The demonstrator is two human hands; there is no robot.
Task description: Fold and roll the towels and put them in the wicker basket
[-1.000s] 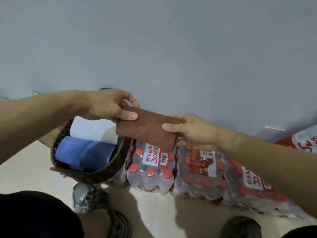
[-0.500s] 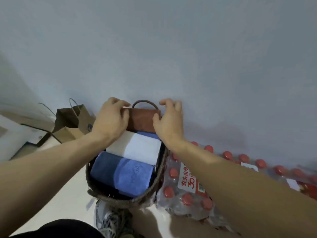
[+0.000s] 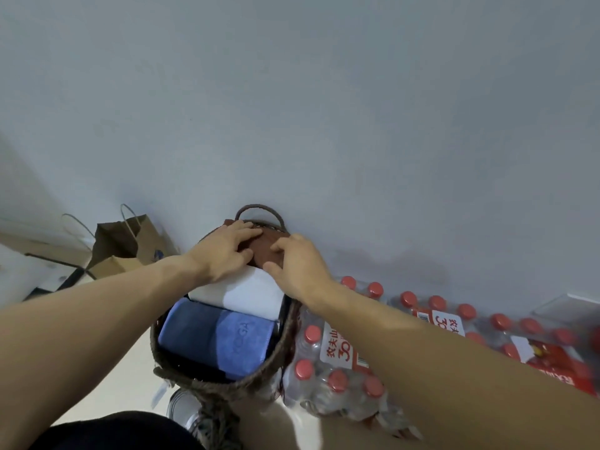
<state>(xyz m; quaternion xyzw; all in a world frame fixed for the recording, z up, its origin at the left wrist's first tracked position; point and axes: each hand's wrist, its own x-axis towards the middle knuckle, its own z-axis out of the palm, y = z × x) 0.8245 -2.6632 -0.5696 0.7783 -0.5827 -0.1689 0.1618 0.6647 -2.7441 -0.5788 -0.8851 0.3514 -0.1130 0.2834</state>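
Pressing brown towel point(image 3: 263, 251) against basket rim point(image 3: 207, 386)

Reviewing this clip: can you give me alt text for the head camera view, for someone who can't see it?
Both hands, left hand and right hand, press a rolled brown towel into the far end of a dark woven wicker basket, beside a white rolled towel and a blue rolled towel. Shrink-wrapped packs of red-capped water bottles sit to its right.

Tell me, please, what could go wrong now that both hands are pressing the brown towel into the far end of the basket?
The brown towel sits highest, wedged between the white towel and the basket rim; it may spring up or unroll once the left hand and right hand lift. Hard pressing could also tip the basket toward the water bottles crowding its side.
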